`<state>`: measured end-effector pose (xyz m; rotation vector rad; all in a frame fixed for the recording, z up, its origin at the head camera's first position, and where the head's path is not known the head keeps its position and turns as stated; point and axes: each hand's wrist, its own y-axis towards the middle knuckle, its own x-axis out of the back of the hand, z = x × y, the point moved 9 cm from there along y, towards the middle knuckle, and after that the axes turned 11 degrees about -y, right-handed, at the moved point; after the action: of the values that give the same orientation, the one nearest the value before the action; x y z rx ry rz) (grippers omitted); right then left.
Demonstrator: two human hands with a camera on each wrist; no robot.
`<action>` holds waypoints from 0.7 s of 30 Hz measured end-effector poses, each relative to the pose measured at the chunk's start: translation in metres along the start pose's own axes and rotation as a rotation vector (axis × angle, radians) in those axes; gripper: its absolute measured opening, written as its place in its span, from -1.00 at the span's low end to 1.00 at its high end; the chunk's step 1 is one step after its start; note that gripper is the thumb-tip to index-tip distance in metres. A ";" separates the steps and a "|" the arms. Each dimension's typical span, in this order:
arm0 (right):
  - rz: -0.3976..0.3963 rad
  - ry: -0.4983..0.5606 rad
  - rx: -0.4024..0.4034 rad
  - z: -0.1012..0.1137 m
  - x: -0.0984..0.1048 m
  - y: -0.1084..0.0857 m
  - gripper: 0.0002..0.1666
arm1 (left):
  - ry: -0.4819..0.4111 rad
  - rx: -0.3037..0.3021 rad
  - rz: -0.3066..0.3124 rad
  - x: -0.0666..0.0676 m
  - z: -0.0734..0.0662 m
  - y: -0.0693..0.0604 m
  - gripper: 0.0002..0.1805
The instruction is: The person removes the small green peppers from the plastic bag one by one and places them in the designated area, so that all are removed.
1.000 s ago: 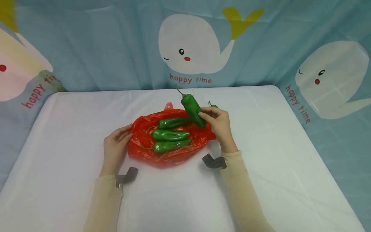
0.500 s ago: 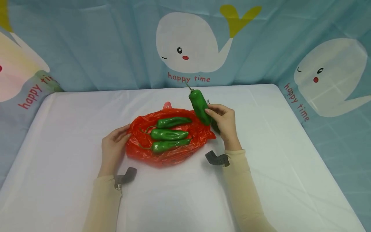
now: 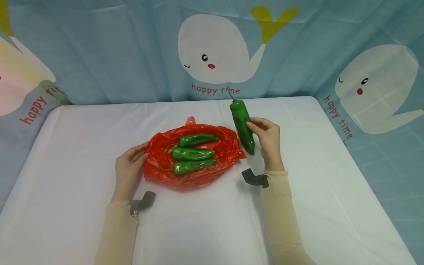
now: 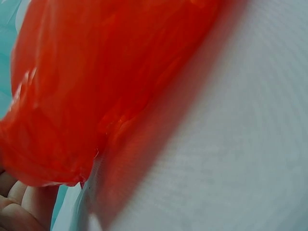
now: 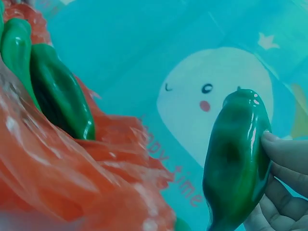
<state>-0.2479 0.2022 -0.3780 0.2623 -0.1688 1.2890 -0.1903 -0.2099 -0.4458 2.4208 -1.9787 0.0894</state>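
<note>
A glossy green chili pepper (image 3: 242,127), its stem pointing up, is pinched between the thumb and fingers of my right hand (image 3: 269,138), just right of the bag. In the right wrist view the same pepper (image 5: 237,161) hangs over the cloth. My left hand (image 3: 129,165) grips the left rim of a crumpled red plastic bag (image 3: 185,184), fingertips partly hidden by the plastic. Inside the bag's open mouth lie three more green peppers (image 3: 193,154), side by side. A sliver of another green thing (image 5: 182,225) shows low in the right wrist view.
A white cloth (image 3: 198,224) covers the table. Behind it hangs a blue curtain (image 3: 132,55) printed with whales. A red bag handle (image 3: 190,120) sticks out at the back. Each forearm carries a dark wrist mount (image 3: 255,178).
My right hand has carried the pepper rightward, from over the bag to beside it, and the pepper has turned more upright. A pepper seen behind that hand earlier is now covered. My left hand has barely moved.
</note>
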 end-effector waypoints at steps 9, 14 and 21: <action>-0.075 -0.011 -0.017 -0.008 0.020 0.004 -0.68 | -0.003 -0.002 0.008 0.000 0.001 0.000 -0.59; -0.107 -0.007 -0.042 -0.016 0.030 0.006 -0.69 | 0.021 -0.002 0.008 0.000 0.000 -0.001 -0.60; -0.145 -0.003 -0.077 -0.025 0.039 0.010 -0.69 | 0.024 -0.013 0.011 0.000 -0.001 0.000 -0.60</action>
<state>-0.2476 0.2479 -0.3905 0.2069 -0.1981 1.1358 -0.1900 -0.2093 -0.4450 2.3899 -1.9763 0.1057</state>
